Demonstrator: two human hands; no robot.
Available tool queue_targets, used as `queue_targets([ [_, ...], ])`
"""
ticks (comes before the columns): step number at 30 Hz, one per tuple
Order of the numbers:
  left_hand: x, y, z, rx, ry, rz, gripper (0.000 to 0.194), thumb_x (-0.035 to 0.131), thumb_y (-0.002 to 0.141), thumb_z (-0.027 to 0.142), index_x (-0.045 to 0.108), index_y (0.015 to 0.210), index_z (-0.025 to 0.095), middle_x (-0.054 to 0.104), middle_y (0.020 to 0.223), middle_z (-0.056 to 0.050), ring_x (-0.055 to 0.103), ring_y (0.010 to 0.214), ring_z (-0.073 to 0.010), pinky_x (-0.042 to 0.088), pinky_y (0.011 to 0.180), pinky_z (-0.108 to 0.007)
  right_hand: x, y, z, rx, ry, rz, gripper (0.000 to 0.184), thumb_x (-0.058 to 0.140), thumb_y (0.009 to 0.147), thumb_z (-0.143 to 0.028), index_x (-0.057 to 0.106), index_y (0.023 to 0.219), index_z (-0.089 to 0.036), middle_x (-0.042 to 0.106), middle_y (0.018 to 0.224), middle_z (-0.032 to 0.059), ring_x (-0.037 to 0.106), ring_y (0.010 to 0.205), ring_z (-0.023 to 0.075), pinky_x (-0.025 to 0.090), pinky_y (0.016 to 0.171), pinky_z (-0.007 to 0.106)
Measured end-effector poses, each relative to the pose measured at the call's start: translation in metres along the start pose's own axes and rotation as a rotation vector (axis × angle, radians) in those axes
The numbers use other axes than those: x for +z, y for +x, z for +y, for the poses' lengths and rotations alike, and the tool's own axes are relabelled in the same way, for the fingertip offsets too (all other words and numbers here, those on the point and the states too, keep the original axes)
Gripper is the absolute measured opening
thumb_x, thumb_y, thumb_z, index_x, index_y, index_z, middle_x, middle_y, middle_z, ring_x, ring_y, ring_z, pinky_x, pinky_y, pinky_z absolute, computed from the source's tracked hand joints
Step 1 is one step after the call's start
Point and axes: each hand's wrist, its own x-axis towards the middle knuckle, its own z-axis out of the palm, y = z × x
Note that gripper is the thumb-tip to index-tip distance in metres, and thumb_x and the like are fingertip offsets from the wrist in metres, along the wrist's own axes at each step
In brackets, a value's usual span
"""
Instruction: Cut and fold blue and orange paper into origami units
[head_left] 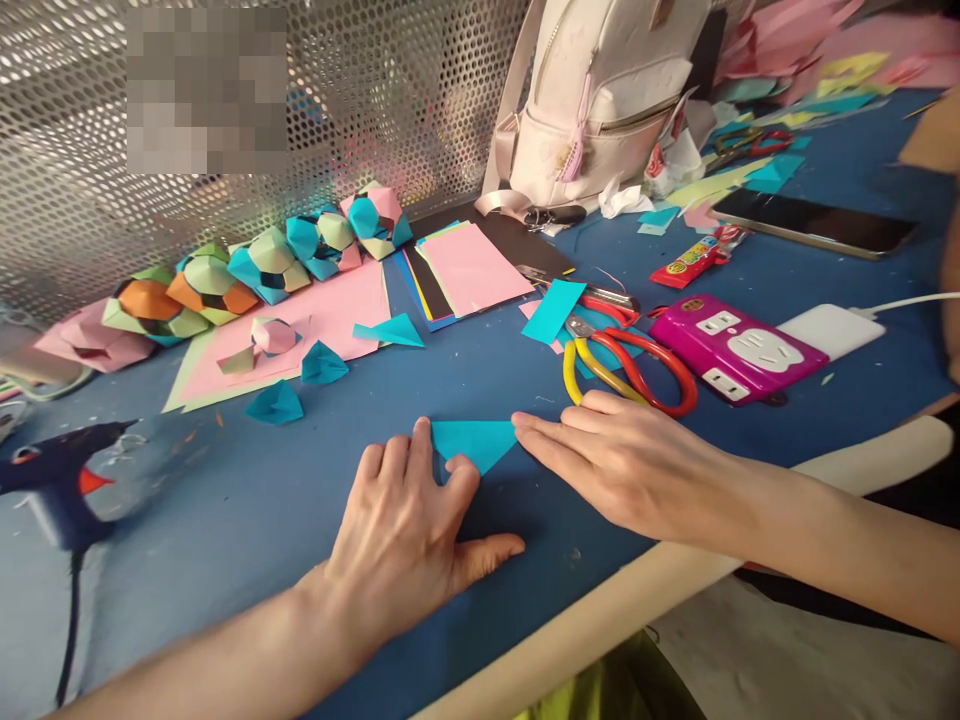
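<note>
A piece of blue paper folded into a triangle [475, 440] lies flat on the blue table [300, 540], its long edge facing away from me. My left hand [409, 515] rests over its left corner with the fingers stretched out and the thumb spread to the right. One bent fingertip presses on the paper's face. At the right corner, the fingertips of my right hand [600, 455] touch the paper, its fingers extended and close together. Left of the triangle are two folded blue paper pieces [324, 363], and a flatter blue piece [391, 330] lies behind them.
Yellow- and red-handled pliers and scissors [652, 370] lie just beyond my right hand, beside a magenta power adapter [739, 345]. A glue gun [67, 490] stands at left. Behind are paper stacks [480, 265], folded paper balls [202, 285], a phone [814, 222] and a backpack [592, 100].
</note>
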Motion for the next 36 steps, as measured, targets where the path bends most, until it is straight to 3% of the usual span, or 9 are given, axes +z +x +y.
queue_targets([
  [13,0.003,-0.003,-0.008,-0.024,0.025,0.006,0.061,0.038,0.084,0.069,0.062,0.076,0.014,0.068,0.097,-0.025,0.06,0.069,-0.0295,0.044,0.06,-0.042,0.001,-0.001,0.0,0.037,0.032,0.069,0.035,0.039,0.087,-0.001,0.062,0.113,-0.001,0.073,0.09,0.0132,0.059,0.065,0.017,0.048,0.07,0.036],
  [16,0.01,-0.004,-0.019,-0.093,-0.085,0.022,0.049,0.042,0.09,0.058,0.06,0.092,0.012,0.066,0.101,-0.022,0.061,0.081,-0.0311,0.047,0.065,-0.044,0.006,-0.001,0.002,0.183,0.204,0.141,0.034,0.039,0.087,-0.002,0.062,0.112,-0.006,0.073,0.091,0.0102,0.062,0.068,0.0169,0.049,0.067,0.034],
  [19,0.016,-0.004,-0.028,-0.139,-0.279,0.06,0.044,0.048,0.092,0.046,0.05,0.119,0.011,0.057,0.125,-0.022,0.058,0.109,-0.0322,0.05,0.083,-0.047,0.007,0.002,0.003,0.328,0.328,0.186,0.036,0.041,0.085,-0.002,0.059,0.115,-0.009,0.073,0.099,0.0092,0.067,0.083,0.0193,0.053,0.072,0.034],
  [23,0.022,0.001,-0.031,-0.126,-0.454,0.042,0.042,0.052,0.091,0.03,0.044,0.13,0.015,0.05,0.139,-0.019,0.054,0.122,-0.029,0.047,0.095,-0.047,0.007,0.007,0.001,0.388,0.401,0.228,0.037,0.041,0.086,-0.003,0.056,0.119,-0.01,0.072,0.106,0.0096,0.068,0.093,0.0192,0.056,0.079,0.034],
  [26,0.027,0.007,-0.032,-0.104,-0.501,0.067,0.033,0.05,0.092,0.025,0.053,0.124,0.018,0.059,0.132,-0.016,0.059,0.116,-0.0275,0.049,0.092,-0.045,0.007,0.01,-0.002,0.396,0.438,0.222,0.042,0.042,0.086,-0.004,0.052,0.125,-0.014,0.069,0.115,0.0094,0.066,0.104,0.0189,0.055,0.087,0.033],
  [29,0.03,0.011,-0.034,-0.136,-0.608,0.146,0.021,0.048,0.092,0.021,0.065,0.105,0.019,0.071,0.11,-0.01,0.066,0.1,-0.0223,0.051,0.086,-0.037,0.005,0.013,-0.004,0.401,0.509,0.231,0.044,0.041,0.087,-0.005,0.047,0.128,-0.019,0.06,0.13,0.0104,0.065,0.105,0.0182,0.054,0.093,0.034],
  [31,0.029,0.013,-0.037,-0.254,-0.698,0.207,0.019,0.05,0.092,0.02,0.068,0.096,0.018,0.074,0.098,-0.007,0.068,0.089,-0.0185,0.052,0.078,-0.03,0.001,0.017,-0.002,0.457,0.584,0.262,0.036,0.041,0.088,-0.01,0.048,0.123,-0.019,0.06,0.127,0.0114,0.066,0.088,0.016,0.056,0.085,0.034],
  [34,0.025,0.014,-0.039,-0.493,-0.793,0.23,0.017,0.052,0.09,0.023,0.067,0.084,0.017,0.07,0.076,-0.002,0.063,0.067,-0.0139,0.048,0.059,-0.023,-0.006,0.027,0.004,0.68,0.769,0.241,0.02,0.048,0.09,-0.029,0.05,0.108,-0.018,0.064,0.105,0.0098,0.062,0.069,0.0139,0.056,0.069,0.032],
  [36,0.021,0.015,-0.038,-0.592,-0.842,0.242,0.017,0.053,0.088,0.025,0.064,0.078,0.017,0.063,0.067,0.001,0.057,0.057,-0.0111,0.044,0.053,-0.023,-0.01,0.038,0.008,0.841,0.965,0.131,0.03,0.052,0.089,-0.045,0.049,0.102,-0.019,0.064,0.094,0.0073,0.062,0.069,0.0144,0.054,0.064,0.03],
])
